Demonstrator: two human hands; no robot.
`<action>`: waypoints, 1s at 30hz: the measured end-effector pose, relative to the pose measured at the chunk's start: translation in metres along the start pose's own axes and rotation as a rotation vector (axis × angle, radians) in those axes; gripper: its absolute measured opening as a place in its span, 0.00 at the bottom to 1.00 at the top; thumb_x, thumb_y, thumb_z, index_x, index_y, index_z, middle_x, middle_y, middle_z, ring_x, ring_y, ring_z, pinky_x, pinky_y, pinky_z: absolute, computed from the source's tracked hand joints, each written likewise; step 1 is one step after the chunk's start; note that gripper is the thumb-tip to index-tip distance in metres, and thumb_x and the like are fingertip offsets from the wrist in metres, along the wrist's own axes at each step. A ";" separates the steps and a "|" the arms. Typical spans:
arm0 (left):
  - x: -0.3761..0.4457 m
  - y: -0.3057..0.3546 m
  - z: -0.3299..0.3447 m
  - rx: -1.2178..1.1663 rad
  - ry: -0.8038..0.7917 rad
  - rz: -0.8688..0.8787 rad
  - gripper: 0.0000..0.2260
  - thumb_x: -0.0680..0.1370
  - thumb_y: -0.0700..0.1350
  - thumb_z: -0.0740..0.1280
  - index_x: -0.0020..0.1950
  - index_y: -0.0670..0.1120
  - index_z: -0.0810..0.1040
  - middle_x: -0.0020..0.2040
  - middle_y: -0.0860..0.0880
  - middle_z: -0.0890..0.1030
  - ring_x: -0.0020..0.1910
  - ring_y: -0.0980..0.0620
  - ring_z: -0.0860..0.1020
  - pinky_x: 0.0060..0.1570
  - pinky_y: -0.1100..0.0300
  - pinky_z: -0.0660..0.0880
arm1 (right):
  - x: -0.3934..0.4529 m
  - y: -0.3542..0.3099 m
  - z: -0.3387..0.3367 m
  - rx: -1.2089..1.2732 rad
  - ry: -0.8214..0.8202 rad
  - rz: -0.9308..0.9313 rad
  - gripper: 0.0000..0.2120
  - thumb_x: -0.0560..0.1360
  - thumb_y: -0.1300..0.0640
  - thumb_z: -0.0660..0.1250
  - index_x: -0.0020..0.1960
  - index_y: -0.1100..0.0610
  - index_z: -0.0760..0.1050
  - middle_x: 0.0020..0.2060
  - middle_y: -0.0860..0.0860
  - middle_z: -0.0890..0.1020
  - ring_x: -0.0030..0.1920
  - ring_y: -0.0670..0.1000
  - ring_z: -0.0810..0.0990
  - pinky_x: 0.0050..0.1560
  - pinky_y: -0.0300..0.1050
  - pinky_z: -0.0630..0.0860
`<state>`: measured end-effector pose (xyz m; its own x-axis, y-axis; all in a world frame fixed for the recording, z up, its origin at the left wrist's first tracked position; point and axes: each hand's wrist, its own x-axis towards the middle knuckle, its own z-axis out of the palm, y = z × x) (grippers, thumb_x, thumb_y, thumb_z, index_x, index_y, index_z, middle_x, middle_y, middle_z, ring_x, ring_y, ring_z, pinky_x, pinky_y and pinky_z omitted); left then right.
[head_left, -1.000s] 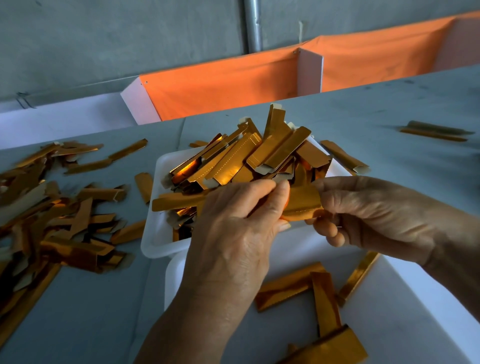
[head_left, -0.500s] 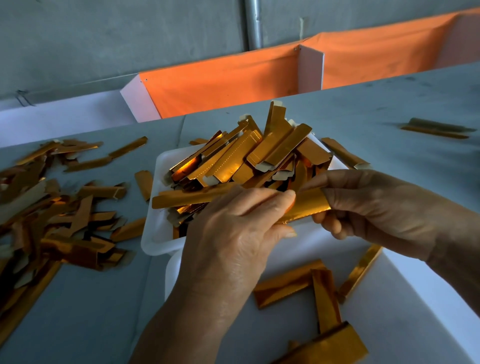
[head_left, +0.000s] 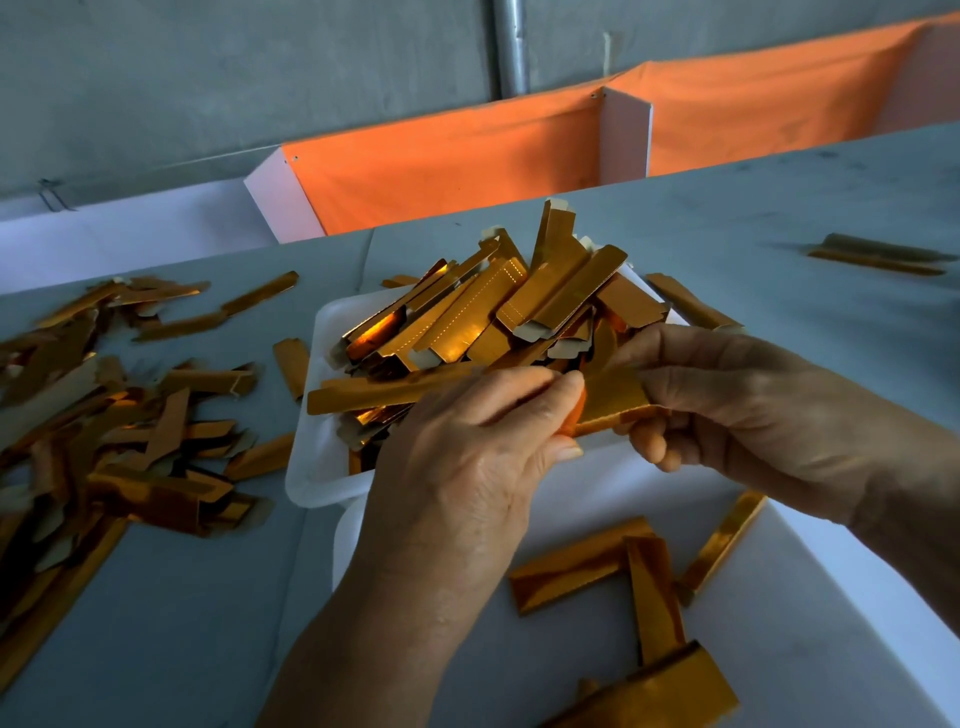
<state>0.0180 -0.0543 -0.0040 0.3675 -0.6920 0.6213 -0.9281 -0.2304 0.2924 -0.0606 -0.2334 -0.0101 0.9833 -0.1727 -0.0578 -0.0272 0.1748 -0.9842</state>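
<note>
A long gold foil card strip (head_left: 384, 391) stretches across the front of a white tray (head_left: 322, 457) piled with several similar gold strips. My left hand (head_left: 467, 457) grips the strip's middle, fingers curled over the top. My right hand (head_left: 727, 410) pinches its right end between thumb and fingers. The strip's left end sticks out free over the tray. Part of the strip is hidden under my left fingers.
A loose heap of gold strips (head_left: 104, 431) covers the grey table at the left. A second white tray (head_left: 857, 597) close to me holds several folded gold pieces (head_left: 576, 566). Two strips (head_left: 878, 254) lie at the far right. Orange-lined bins (head_left: 457, 161) stand behind the table.
Both hands and the strip have lifted slightly toward the tray pile. My right fingers have shifted their pinch on the strip's right end.
</note>
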 end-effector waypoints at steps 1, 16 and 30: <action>0.000 -0.001 0.000 0.042 -0.006 0.004 0.18 0.71 0.44 0.67 0.58 0.40 0.81 0.52 0.47 0.83 0.51 0.48 0.81 0.49 0.57 0.79 | 0.000 0.000 0.002 -0.023 0.022 -0.011 0.11 0.67 0.58 0.65 0.47 0.61 0.77 0.30 0.56 0.79 0.27 0.48 0.78 0.27 0.36 0.75; -0.006 -0.008 0.006 -0.329 0.097 -0.150 0.10 0.72 0.39 0.70 0.53 0.42 0.81 0.54 0.50 0.80 0.56 0.60 0.77 0.53 0.72 0.72 | -0.004 -0.005 0.009 0.110 -0.028 -0.103 0.05 0.68 0.60 0.70 0.44 0.56 0.77 0.31 0.55 0.82 0.30 0.49 0.81 0.30 0.39 0.78; -0.008 -0.010 0.003 -0.438 0.115 -0.194 0.12 0.72 0.39 0.71 0.54 0.47 0.79 0.52 0.56 0.80 0.55 0.62 0.77 0.50 0.74 0.72 | -0.003 -0.003 0.014 -0.014 0.007 -0.201 0.08 0.69 0.53 0.67 0.40 0.57 0.81 0.33 0.53 0.80 0.29 0.48 0.78 0.29 0.38 0.75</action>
<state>0.0239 -0.0485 -0.0137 0.5581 -0.5795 0.5939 -0.7390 -0.0215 0.6734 -0.0610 -0.2200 -0.0046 0.9679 -0.2095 0.1387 0.1667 0.1224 -0.9784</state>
